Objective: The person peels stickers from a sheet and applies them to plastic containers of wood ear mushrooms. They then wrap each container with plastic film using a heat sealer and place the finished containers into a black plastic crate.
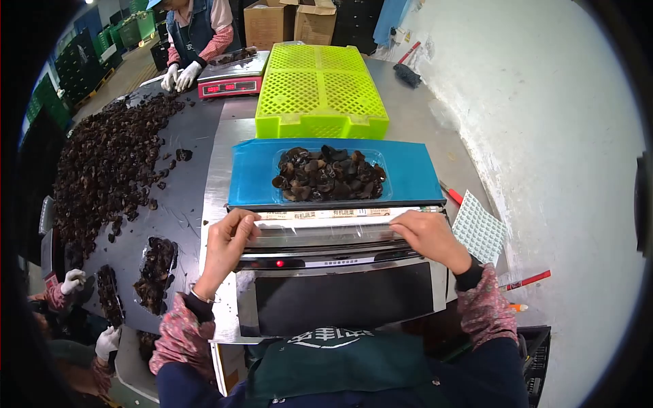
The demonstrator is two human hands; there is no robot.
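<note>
A wrapping machine with a lit red light stands in front of me. Between my hands, clear plastic film stretches across it, beside a roll with printed lettering. My left hand pinches the film's left edge, thumb against fingers. At the right edge, my right hand is closed on the film too, its fingertips bent down. Just beyond the roll, a clear tray full of dark wood ear mushrooms rests on a blue surface. Neither hand touches the tray.
Behind the tray stands an upturned yellow-green crate, beside a red scale. Loose mushrooms cover the left table. Gloved co-workers' hands work there. A sheet of labels and a red marker lie at right, near the wall.
</note>
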